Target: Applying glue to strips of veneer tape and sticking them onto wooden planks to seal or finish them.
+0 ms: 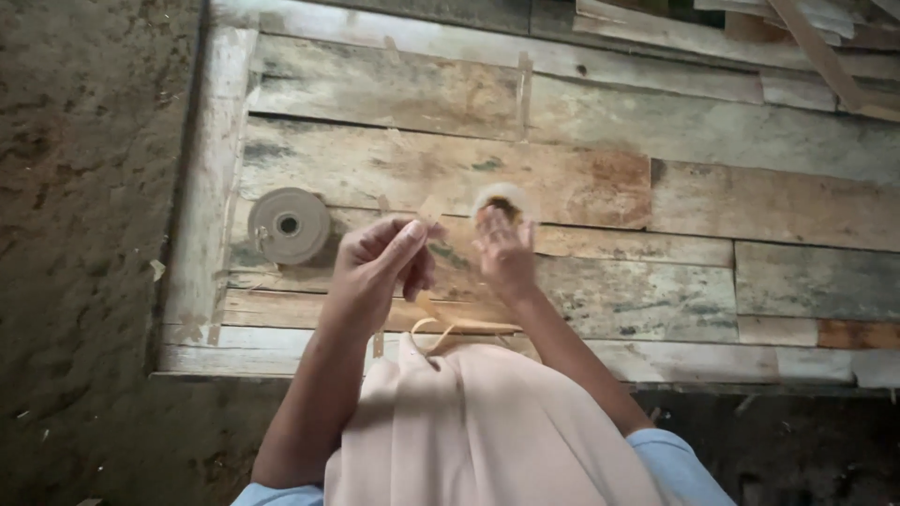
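Right hand (506, 255): grip closed around a small pale coil of thin tan strip (502, 201), fingers spread behind it, the coil held upright just above the fingertips. Slightly blurred; the coil's exact layering cannot be read.

Left hand (380, 262): thumb and forefinger pinched shut on the flat tan strip (441, 330) where it feeds toward the coil. The loose length drops below both hands and loops over the person's lap, across pale pink cloth (478, 422).

Judgement: winding goes best with the pinch close to the coil, the strip flat and untwisted, and even tension so each turn seats on the last.

Surroundings: both hands hang above a bench of weathered grey and brown wooden planks (656, 178). A finished flat round roll of grey-tan strip with a dark centre hole (289, 225) lies on the bench to the left, near the left hand but apart from it. Bare earth floor (84, 234) beyond the bench edge.
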